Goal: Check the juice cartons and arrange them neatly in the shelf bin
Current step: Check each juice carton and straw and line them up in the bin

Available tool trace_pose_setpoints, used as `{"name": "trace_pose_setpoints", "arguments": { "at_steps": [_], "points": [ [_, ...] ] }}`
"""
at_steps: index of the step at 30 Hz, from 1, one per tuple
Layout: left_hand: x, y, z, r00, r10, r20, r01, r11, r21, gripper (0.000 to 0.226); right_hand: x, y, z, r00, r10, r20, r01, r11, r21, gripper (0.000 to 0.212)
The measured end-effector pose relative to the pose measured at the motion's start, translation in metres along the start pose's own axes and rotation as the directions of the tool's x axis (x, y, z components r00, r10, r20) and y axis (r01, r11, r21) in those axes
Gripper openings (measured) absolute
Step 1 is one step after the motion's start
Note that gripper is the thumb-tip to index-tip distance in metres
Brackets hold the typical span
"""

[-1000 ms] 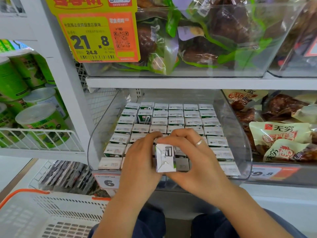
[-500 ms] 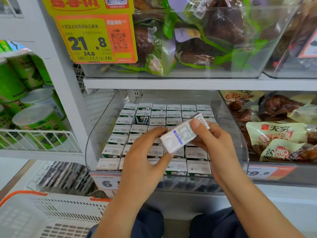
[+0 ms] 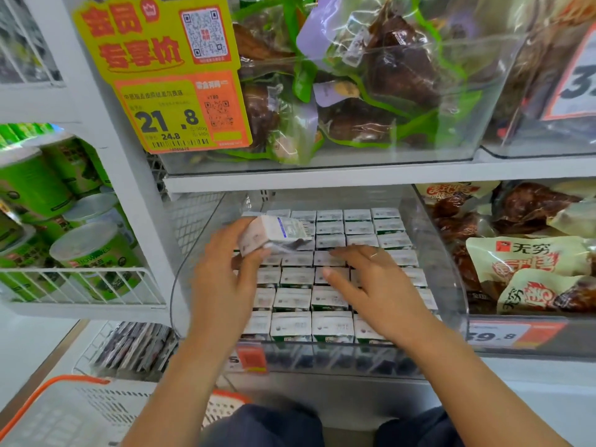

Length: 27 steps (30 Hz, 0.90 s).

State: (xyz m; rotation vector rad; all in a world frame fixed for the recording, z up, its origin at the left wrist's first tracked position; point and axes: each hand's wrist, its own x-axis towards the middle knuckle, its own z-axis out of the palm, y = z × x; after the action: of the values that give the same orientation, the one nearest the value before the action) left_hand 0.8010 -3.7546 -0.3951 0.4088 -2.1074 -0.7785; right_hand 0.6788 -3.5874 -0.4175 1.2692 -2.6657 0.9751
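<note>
Juice carton (image 3: 274,233) is gripped, tilted, by left hand (image 3: 222,275) at ten o'clock; right hand (image 3: 371,282), fingers straight, is rested on rowed cartons (image 3: 292,300) in clear shelf bin (image 3: 448,285).

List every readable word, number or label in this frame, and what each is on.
"21.8", with "24.8" below: yellow price tag on the top bin.
"无穷": beige snack bag, right bin.
"59.8": right bin's price strip, first digit uncertain.
Cartons, held carton, green cans: print too blurred.

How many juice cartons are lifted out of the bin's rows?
1: the carton in the left hand, over the bin at its left rear. The right hand may hide others.
</note>
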Motion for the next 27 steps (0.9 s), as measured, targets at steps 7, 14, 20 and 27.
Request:
{"name": "trace_pose_setpoints", "arguments": {
  "at_steps": [7, 14, 20, 27],
  "points": [
    [0.05, -0.024, -0.001, 0.981, 0.077, 0.18, -0.131, 0.941, 0.311, 0.037, 0.002, 0.01, 0.011, 0.985, 0.01, 0.172, 0.033, 0.97, -0.241, 0.069],
    [0.068, -0.036, 0.007, 0.921, 0.022, 0.388, -0.21, 0.869, 0.448, 0.043, 0.001, 0.006, 0.01, 0.984, 0.006, 0.178, 0.033, 0.975, -0.219, 0.066],
    [0.082, -0.04, 0.028, 0.873, -0.121, 0.472, -0.138, 0.868, 0.477, 0.042, 0.001, 0.006, 0.009, 0.983, 0.0, 0.186, 0.041, 0.976, -0.214, 0.066],
    [0.068, -0.049, 0.034, 0.867, -0.203, 0.456, -0.038, 0.884, 0.465, 0.029, 0.001, 0.007, 0.009, 0.983, -0.002, 0.185, 0.042, 0.977, -0.208, 0.067]
  ]
}}
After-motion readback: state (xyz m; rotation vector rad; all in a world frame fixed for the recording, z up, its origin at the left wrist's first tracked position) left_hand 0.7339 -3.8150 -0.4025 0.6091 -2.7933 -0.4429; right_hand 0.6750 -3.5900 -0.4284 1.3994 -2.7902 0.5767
